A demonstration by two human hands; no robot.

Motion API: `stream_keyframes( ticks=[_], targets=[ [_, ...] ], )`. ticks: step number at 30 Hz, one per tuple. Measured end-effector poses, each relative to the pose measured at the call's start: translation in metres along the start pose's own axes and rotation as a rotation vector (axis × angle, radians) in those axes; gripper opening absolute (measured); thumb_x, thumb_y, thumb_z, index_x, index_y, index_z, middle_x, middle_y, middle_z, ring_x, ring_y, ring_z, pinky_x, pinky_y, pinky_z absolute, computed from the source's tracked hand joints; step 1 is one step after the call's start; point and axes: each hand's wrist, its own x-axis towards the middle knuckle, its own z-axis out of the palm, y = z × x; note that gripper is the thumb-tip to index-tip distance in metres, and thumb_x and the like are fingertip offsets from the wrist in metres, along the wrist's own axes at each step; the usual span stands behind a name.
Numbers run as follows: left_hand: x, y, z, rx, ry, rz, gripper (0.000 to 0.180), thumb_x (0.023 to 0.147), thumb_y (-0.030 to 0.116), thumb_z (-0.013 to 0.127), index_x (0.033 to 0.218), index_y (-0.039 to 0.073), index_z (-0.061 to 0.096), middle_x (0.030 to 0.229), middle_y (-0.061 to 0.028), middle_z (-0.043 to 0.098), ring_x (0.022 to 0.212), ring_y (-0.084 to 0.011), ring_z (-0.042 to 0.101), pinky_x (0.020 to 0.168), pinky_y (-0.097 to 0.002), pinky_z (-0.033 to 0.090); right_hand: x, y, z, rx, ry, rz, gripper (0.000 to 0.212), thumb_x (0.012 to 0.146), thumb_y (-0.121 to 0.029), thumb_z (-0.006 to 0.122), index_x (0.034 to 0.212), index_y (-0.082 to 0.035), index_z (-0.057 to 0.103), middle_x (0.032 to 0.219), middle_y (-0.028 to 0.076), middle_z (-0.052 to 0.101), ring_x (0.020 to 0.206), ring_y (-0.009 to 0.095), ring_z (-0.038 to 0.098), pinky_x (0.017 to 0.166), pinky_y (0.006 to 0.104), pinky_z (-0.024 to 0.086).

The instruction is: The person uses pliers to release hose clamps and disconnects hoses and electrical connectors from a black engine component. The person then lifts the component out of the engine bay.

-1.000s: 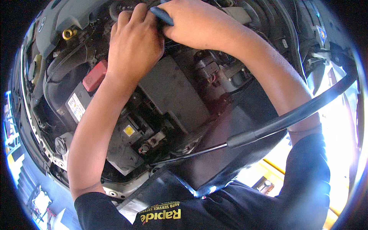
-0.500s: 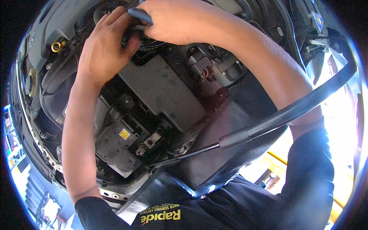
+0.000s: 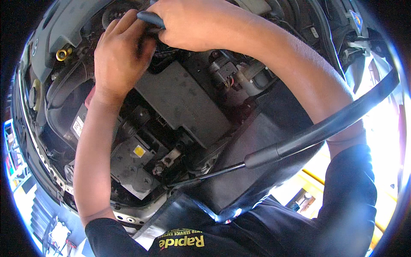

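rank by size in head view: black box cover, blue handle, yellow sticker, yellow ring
1. Black box cover
2. Blue handle
3. Yellow sticker and yellow ring: too alike to rank

The upper edge crops the right grip (image 3: 182,25), within which much of the blue handle (image 3: 150,19) is hidden; we cannot tell its far end. We lose the left grip (image 3: 120,60)'s fingertips in shadow, and the left forearm (image 3: 96,158) covers most of the red cover (image 3: 89,97).
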Motion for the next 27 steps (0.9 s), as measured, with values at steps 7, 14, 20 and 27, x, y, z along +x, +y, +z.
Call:
stream_keyframes(
  ticks=[7,14,20,27],
  targets=[
    [0.000,0.019,0.014,0.176,0.128,-0.061,0.034,0.078,0.018,0.074,0.110,0.011,0.066,0.115,-0.0044,0.064,0.110,-0.0336,0.061,0.090,-0.0502,0.050,0.006,0.005,0.014,-0.435,0.108,-0.399,0.021,0.086,-0.014,0.063,0.083,0.004,0.071,0.087,0.024,0.071,0.082,0.041,0.071,0.077,0.0479,0.058],
    [0.002,0.020,0.017,0.115,0.104,-0.065,0.028,0.078,0.012,0.071,0.105,0.008,0.064,0.107,-0.0099,0.061,0.104,-0.0352,0.060,0.090,-0.0487,0.051,0.008,0.007,0.012,-0.181,0.004,-0.130,0.024,0.088,-0.016,0.062,0.084,0.004,0.073,0.090,0.024,0.071,0.084,0.040,0.072,0.075,0.0475,0.058],
    [0.003,0.016,0.017,0.060,0.086,-0.012,0.028,0.078,0.009,0.070,0.105,0.007,0.064,0.105,-0.0122,0.062,0.102,-0.0372,0.060,0.090,-0.0474,0.050,0.003,0.001,0.009,-0.282,0.034,-0.232,0.021,0.085,-0.015,0.062,0.087,0.004,0.071,0.088,0.026,0.071,0.083,0.043,0.072,0.076,0.0480,0.059],
    [0.004,0.009,0.015,0.012,0.063,0.058,0.029,0.079,0.004,0.068,0.108,0.006,0.064,0.109,-0.0132,0.063,0.102,-0.0390,0.059,0.091,-0.0473,0.050,-0.003,-0.002,0.005,-0.074,0.103,-0.071,0.021,0.085,-0.014,0.064,0.092,0.004,0.073,0.091,0.026,0.071,0.085,0.041,0.073,0.074,0.0475,0.059]
  ],
)
